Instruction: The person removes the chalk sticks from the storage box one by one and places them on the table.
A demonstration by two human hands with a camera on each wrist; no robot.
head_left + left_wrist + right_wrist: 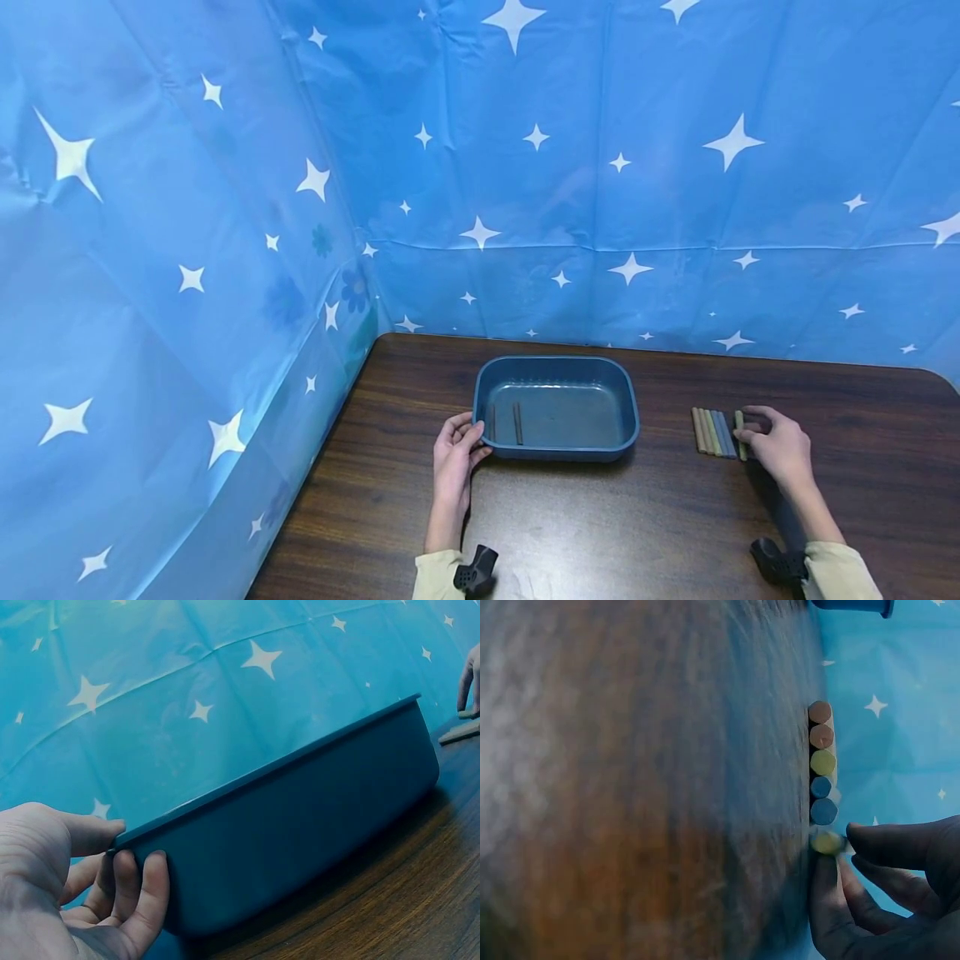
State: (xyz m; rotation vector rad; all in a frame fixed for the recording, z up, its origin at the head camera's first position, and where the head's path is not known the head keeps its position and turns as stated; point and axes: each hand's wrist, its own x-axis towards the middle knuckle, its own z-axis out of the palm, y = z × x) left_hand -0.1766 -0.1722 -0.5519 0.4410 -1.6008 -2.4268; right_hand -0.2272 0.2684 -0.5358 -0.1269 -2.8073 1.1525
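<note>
My left hand (453,454) grips the near left corner of a blue plastic basin (555,455). In the left wrist view the thumb lies on the rim while curled fingers press the outer wall. Thin brown stick-like pieces (517,423) lie in the left part of the basin. To the right, my right hand (782,450) pinches a yellow-green chalk stick (827,843) between thumb and fingers. It is at the right end of a side-by-side row of chalk sticks (714,433), with a small gap. Brown, yellow and blue ends (824,811) of the row show in the right wrist view.
Everything stands on a dark wood-grain table (585,525). A blue cloth (570,192) with white stars hangs behind the table and along its left side. The basin is near the back edge, left of the chalk row.
</note>
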